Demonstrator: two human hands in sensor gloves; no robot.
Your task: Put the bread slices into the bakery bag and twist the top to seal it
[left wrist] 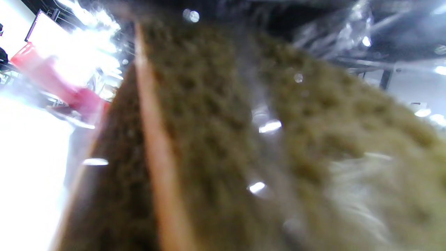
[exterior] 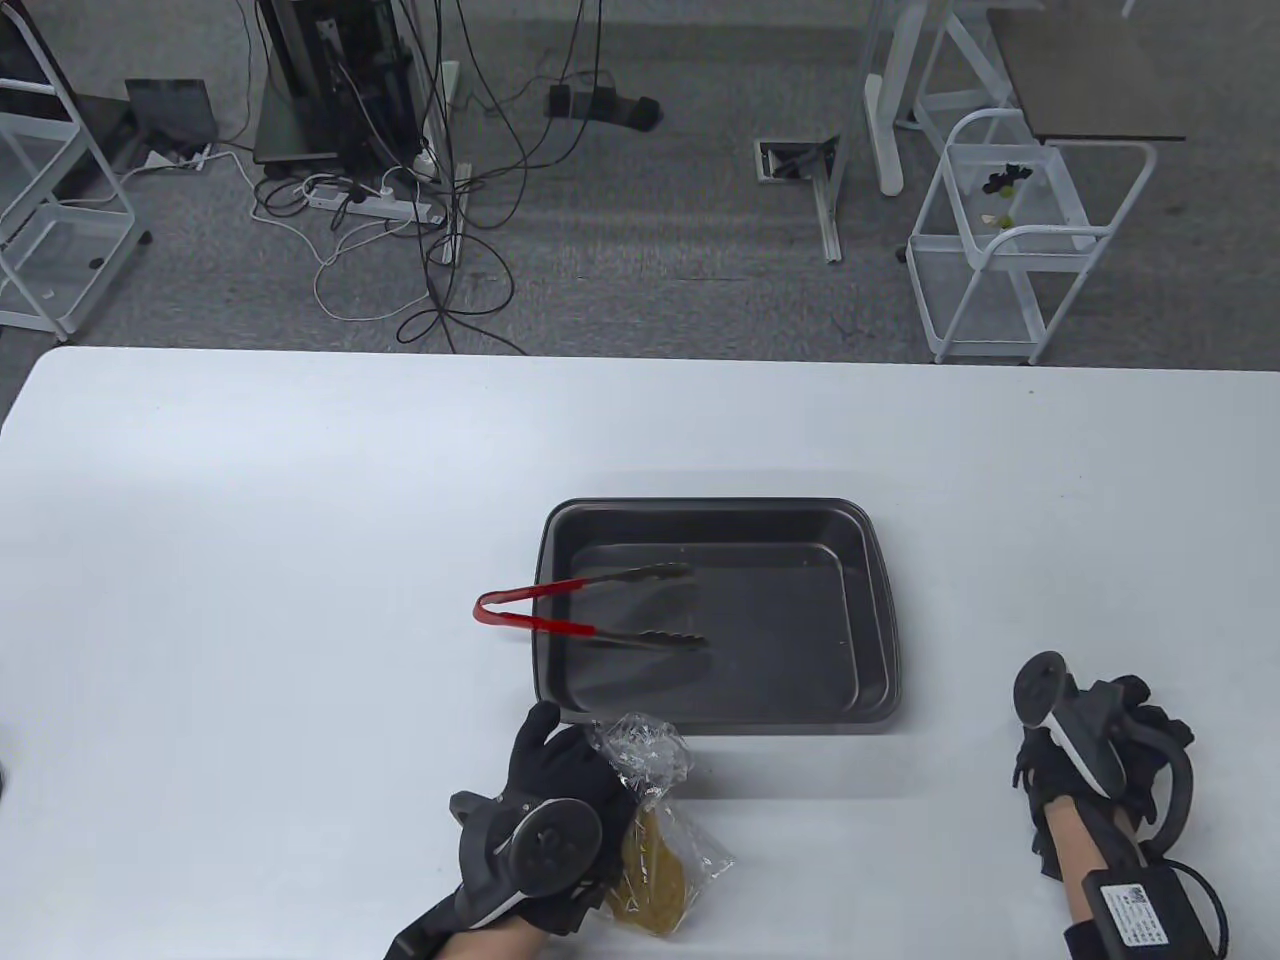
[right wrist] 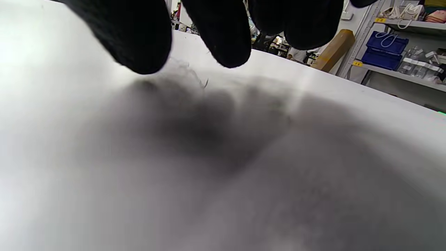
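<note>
The bread [exterior: 652,880] is already in the bag [exterior: 660,800], near the tray [exterior: 880,610], whose top looks bunched. The left hand [exterior: 555,790] grips the bag; the right hand [exterior: 1100,760] rests on the table [exterior: 250,560], fingers [right wrist: 139,38] loose. Little remains beyond perhaps finishing the twist.

The white table [exterior: 300,520] carries a dark baking tray [exterior: 880,620] at centre; the bagged bread [exterior: 655,860] lies at six o'clock.
</note>
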